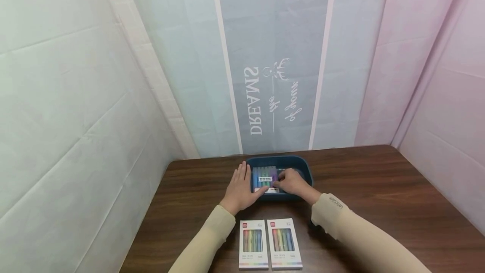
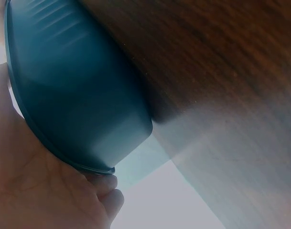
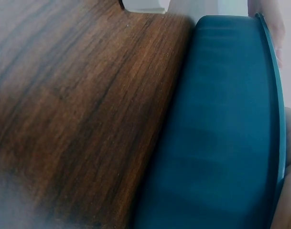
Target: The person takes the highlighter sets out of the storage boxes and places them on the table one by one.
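A dark teal plastic bin [image 1: 307,176] stands near the table's far edge. In its left part lies a see-through pack of pens [image 1: 265,173] in blue, green and purple, with white labels. My left hand [image 1: 239,189] lies along the bin's left rim, fingers straight, its thumb reaching over the pack's near end. From the right, my right hand [image 1: 294,181] reaches over the near rim with bent fingers and pinches the pack's right edge. Both wrist views show mostly the bin's outer wall [image 2: 78,90], [image 3: 217,114]; the pack is hidden there.
Two white boxes with windows showing coloured pens lie side by side in front of the bin, a left box [image 1: 253,260] and a right box [image 1: 286,258]. The dark wood table [image 1: 182,205] meets a printed curtain [image 1: 280,33] behind; pale fabric hangs on both sides.
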`<move>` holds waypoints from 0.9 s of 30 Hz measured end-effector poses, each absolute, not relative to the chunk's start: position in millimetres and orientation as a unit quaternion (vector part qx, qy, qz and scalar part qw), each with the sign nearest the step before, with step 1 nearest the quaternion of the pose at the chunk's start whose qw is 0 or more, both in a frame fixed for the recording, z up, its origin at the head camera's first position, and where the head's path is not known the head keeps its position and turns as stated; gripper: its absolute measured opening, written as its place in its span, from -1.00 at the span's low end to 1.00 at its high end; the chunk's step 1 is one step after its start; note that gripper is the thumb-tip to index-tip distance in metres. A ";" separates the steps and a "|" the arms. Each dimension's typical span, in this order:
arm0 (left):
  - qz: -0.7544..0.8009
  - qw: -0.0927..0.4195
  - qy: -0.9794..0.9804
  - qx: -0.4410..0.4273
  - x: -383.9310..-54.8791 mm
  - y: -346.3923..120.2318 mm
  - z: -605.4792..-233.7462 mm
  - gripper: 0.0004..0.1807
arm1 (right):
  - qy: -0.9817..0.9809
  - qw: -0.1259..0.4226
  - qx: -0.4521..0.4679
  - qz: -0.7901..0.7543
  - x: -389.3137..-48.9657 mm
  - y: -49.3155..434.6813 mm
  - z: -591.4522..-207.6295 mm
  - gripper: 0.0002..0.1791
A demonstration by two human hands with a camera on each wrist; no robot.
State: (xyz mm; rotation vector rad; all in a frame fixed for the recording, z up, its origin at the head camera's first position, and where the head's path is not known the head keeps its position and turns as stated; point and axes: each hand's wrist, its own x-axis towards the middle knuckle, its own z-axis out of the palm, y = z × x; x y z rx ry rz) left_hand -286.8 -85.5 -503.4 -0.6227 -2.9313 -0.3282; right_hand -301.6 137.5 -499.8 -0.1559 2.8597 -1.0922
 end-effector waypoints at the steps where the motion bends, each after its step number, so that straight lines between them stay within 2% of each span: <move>1: -0.109 0.063 -0.971 -0.205 -286.8 -85.4 -503.5 0.20 | 0.932 0.038 -0.052 -0.357 -301.8 137.5 -500.0 -0.58; 19: -0.114 0.067 -0.971 -0.202 -286.1 -84.8 -506.9 0.18 | 0.921 0.042 -0.060 -0.382 -301.9 139.3 -503.8 -0.67; 27: -0.121 0.067 -0.970 -0.199 -286.8 -84.9 -506.8 0.20 | 0.921 0.032 -0.057 -0.383 -302.0 140.9 -503.5 -0.62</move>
